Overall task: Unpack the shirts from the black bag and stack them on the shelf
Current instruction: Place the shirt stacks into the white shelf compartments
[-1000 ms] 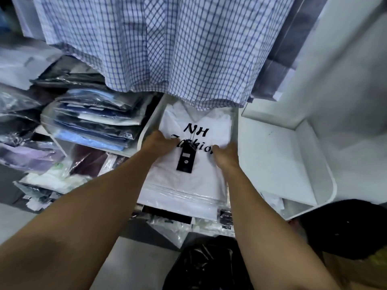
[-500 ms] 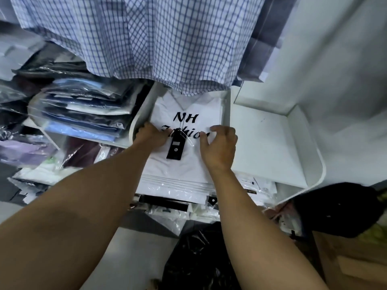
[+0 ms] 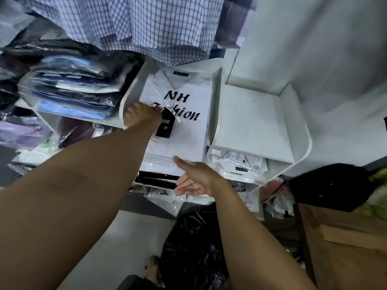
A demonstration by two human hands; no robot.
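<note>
Head view: a folded white shirt printed "NH Fashion" in black lies face up on top of a stack of white shirts in the middle compartment of a white shelf; the shirt is in clear plastic, its collar towards the back of the compartment, and a black hang tag lies on its front just below the lettering; the left hand rests on the left part of this shirt, beside the compartment's curved left wall and touching the tag's upper end; its fingers point away from the camera, and I cannot tell whether they grip the shirt's edge or only press on it; the right hand is at the front of the stack, spread with straight fingers pointing left, holding nothing, its thumb against the front edge of the top shirts; a blue-and-white checked shirt hangs above and covers the back of the compartment; in the compartment to the left lies a pile of wrapped shirts in dark, blue and white cloth; under the right-hand compartment lie more packaged white shirts; the black bag stands crumpled on the floor below the hands, between the forearms; a brown cardboard box is at lower right.
</note>
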